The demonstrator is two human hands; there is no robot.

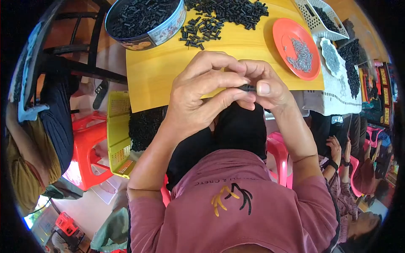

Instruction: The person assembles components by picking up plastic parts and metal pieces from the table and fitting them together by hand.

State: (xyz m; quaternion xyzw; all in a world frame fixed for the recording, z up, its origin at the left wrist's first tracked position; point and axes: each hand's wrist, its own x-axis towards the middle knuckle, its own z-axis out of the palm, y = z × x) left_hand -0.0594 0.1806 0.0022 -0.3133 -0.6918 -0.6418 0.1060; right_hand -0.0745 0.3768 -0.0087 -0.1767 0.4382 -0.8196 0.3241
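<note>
Creased mauve shirt fabric [272, 194] spreads below hands [192, 92] pinching a black cylinder [247, 87].

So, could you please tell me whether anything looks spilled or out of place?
Possibly: loose small black parts lie scattered on the yellow tabletop beside the round tin, which holds similar ones; they may be set out deliberately.

left hand [192, 92] and right hand [272, 86] meet at the near edge of the yellow table [147, 80], fingertips pinching a small black part [246, 88]; exact form uncertain, being largely covered. round tin [165, 31], filled with black pieces, stands far left; loose pile [232, 12] alongside. to the right: red plate [280, 33] bearing small silver metal pieces [301, 59], near a white perforated basket [336, 34].
</note>
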